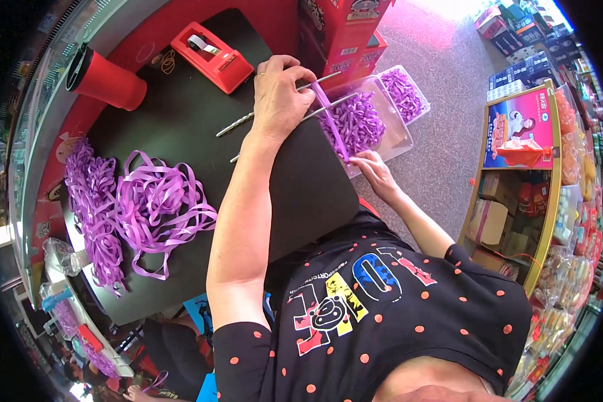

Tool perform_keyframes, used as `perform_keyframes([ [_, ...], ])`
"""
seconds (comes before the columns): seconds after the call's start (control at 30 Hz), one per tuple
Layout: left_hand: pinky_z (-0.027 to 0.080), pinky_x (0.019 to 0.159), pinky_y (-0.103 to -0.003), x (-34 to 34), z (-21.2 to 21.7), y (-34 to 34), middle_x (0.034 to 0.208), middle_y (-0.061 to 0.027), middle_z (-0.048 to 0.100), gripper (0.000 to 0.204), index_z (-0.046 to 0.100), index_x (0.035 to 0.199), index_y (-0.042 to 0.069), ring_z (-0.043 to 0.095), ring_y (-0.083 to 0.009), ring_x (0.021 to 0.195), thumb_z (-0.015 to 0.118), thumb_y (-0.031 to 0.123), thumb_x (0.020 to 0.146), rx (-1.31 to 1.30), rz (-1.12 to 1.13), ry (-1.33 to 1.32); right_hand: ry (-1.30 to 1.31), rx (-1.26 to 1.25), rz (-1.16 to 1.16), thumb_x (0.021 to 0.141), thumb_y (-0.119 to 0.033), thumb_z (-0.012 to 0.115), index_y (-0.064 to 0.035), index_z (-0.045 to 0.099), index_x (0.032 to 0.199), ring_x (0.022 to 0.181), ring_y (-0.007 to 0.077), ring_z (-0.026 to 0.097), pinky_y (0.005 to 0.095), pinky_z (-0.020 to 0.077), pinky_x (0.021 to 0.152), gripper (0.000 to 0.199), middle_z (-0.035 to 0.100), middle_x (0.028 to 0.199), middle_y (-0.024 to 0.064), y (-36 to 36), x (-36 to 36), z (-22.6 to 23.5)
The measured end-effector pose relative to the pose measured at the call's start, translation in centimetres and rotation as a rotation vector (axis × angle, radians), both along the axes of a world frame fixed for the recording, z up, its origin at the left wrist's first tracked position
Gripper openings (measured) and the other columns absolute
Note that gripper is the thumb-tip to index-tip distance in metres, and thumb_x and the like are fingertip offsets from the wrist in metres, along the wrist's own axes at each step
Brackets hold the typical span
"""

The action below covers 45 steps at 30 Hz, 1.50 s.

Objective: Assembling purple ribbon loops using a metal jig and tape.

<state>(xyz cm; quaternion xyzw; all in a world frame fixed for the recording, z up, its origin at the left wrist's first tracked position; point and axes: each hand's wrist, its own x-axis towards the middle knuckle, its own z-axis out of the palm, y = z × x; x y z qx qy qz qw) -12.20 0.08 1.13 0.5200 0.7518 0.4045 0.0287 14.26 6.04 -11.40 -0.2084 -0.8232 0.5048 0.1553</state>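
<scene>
Two thin metal rods (235, 124) lie side by side on the dark table, their ends jutting past its right edge. A purple ribbon (332, 124) runs across both rods. My left hand (281, 94) is over the far rod, with its fingers closed on the ribbon beside it. My right hand (376, 173), nearer me and off the table's edge, pinches the lower part of the ribbon between thumb and fingers. Beneath the stretched ribbon stands a clear plastic tub (396, 137) holding many short purple ribbon pieces (360, 124).
Loose purple ribbon (161, 201) and a denser ribbon bundle (94, 201) lie at the table's left. A red tape dispenser (228, 70) and red tumbler (117, 87) stand at the back. Beyond the tub are another ribbon-filled container (403, 94) and red cartons (335, 40). Shelves (509, 221) line the right.
</scene>
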Motion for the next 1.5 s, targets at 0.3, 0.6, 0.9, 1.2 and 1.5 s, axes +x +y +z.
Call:
perform_keyframes([
  [0.3, 0.039, 0.096, -0.037, -0.3, -0.2, 0.0, 0.112, -0.0090, 0.056, 0.022, 0.071, 0.088, 0.011, 0.048, -0.0290, 0.110, 0.067, 0.008, 0.067, -0.009, -0.015, 0.026, 0.142, 0.064, -0.074, 0.096, -0.034, 0.044, -0.0086, 0.070, 0.099, 0.096, 0.0233, 0.047, 0.0351, 0.0351, 0.090, 0.036, 0.053, 0.095, 0.0074, -2.3, 2.2, 9.6],
  [0.6, 0.039, 0.096, -0.038, -0.3, -0.3, -0.3, 0.110, -0.0093, 0.057, 0.022, 0.071, 0.088, 0.011, 0.048, -0.0289, 0.110, 0.066, 0.008, 0.067, -0.011, -0.017, 0.012, 0.130, 0.327, -0.015, 0.091, -0.031, 0.055, -0.0081, 0.070, 0.092, 0.087, 0.0219, 0.049, 0.0349, 0.0386, 0.084, 0.028, 0.055, 0.089, 0.0062, -2.6, 0.8, 14.6],
  [0.9, 0.040, 0.096, -0.038, -0.3, -0.2, 0.0, 0.111, -0.0097, 0.057, 0.022, 0.071, 0.088, 0.011, 0.048, -0.0292, 0.110, 0.067, 0.008, 0.067, -0.004, -0.025, 0.026, 0.028, 0.396, -0.073, 0.083, -0.023, 0.064, -0.0066, 0.069, 0.087, 0.089, 0.0249, 0.052, 0.0356, 0.0416, 0.082, 0.017, 0.056, 0.091, 0.0075, -3.6, 0.7, 13.5],
  [1.2, 0.040, 0.096, -0.038, -0.3, -0.1, -0.1, 0.112, -0.0102, 0.057, 0.022, 0.071, 0.089, 0.011, 0.048, -0.0297, 0.110, 0.066, 0.009, 0.068, -0.020, -0.032, 0.011, -0.018, 0.221, -0.155, 0.090, -0.023, 0.057, -0.0038, 0.068, 0.085, 0.091, 0.0249, 0.052, 0.0342, 0.0410, 0.084, 0.023, 0.056, 0.089, 0.0091, -3.5, 0.9, 11.7],
  [1.5, 0.043, 0.089, -0.039, -0.3, -0.5, 0.0, 0.104, -0.0063, 0.058, 0.020, 0.072, 0.082, 0.012, 0.051, -0.0288, 0.102, 0.068, 0.008, 0.063, 0.059, -0.013, 0.054, 0.078, 0.219, -0.205, 0.091, -0.022, 0.054, -0.0035, 0.068, 0.087, 0.092, 0.0230, 0.052, 0.0325, 0.0401, 0.084, 0.023, 0.055, 0.088, 0.0086, -4.1, 1.0, 13.8],
])
